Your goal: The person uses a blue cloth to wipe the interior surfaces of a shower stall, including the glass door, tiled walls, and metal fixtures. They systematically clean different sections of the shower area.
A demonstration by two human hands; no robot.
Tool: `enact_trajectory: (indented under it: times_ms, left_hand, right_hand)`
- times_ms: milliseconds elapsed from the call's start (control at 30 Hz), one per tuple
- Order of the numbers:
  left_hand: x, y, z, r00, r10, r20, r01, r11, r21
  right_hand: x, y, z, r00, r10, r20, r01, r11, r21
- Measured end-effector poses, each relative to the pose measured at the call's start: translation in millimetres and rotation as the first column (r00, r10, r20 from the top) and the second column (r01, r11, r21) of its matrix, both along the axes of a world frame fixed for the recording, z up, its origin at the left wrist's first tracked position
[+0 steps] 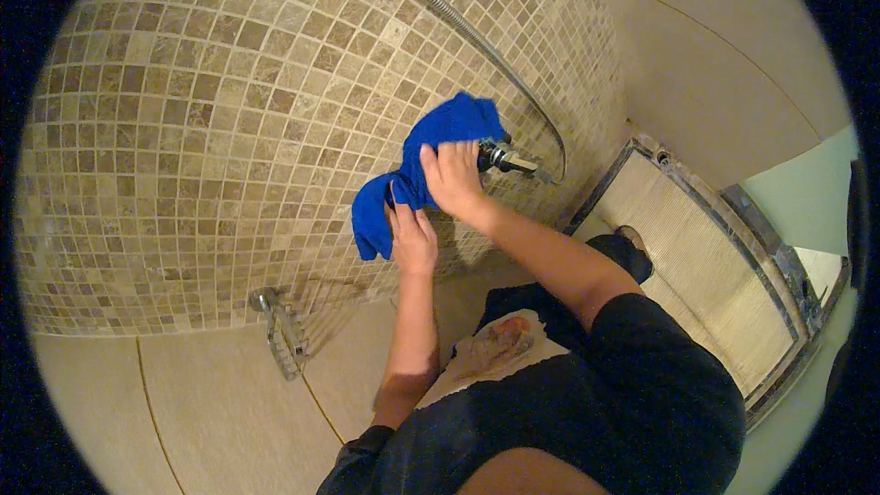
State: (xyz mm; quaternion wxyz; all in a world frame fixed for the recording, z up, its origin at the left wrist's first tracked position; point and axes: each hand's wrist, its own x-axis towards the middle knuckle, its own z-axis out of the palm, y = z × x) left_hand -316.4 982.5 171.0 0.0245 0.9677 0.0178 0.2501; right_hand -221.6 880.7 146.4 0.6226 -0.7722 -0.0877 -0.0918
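A bright blue cloth [450,125] is bunched over a shower mixer on the mosaic wall, and its lower end hangs loose to the left. My left hand [414,242] grips the cloth's lower folds, with some fingers partly tucked behind the fabric. Higher up, my right hand [454,175] is closed over the cloth, beside the uncovered metal end of the mixer [512,159]. The cloth hides most of the fitting's body.
A flexible metal shower hose [440,3] arcs along the mosaic-tiled wall [227,103]. Lower left, a chrome wire rack [283,340] juts from the adjoining wall. The ribbed shower floor [687,240] has a dark raised border, and my foot [631,239] rests on it.
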Motion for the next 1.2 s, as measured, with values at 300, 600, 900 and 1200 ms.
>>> enact_trajectory:
  times_ms: [300, 600, 900, 1200]
  left_hand:
    - [-8, -6, 10, 0.999, 0.038, -0.028, -0.041, 0.995, -0.092]
    - [-4, -19, 13, 0.998, 0.043, -0.035, -0.046, 0.995, -0.088]
    - [-9, -12, 9, 1.000, 0.006, 0.002, -0.006, 0.999, -0.051]
    - [-13, -12, 7, 0.996, 0.057, -0.067, -0.058, 0.998, -0.012]
  right_hand:
    - [-39, 20, -23, 0.907, -0.128, 0.400, 0.087, 0.989, 0.120]
    - [12, -2, 1, 0.912, -0.312, 0.266, 0.292, 0.950, 0.112]
    - [-33, 5, -18, 0.978, -0.068, 0.198, 0.059, 0.997, 0.052]
    - [-34, -4, -74, 0.922, 0.175, 0.344, -0.100, 0.969, -0.227]
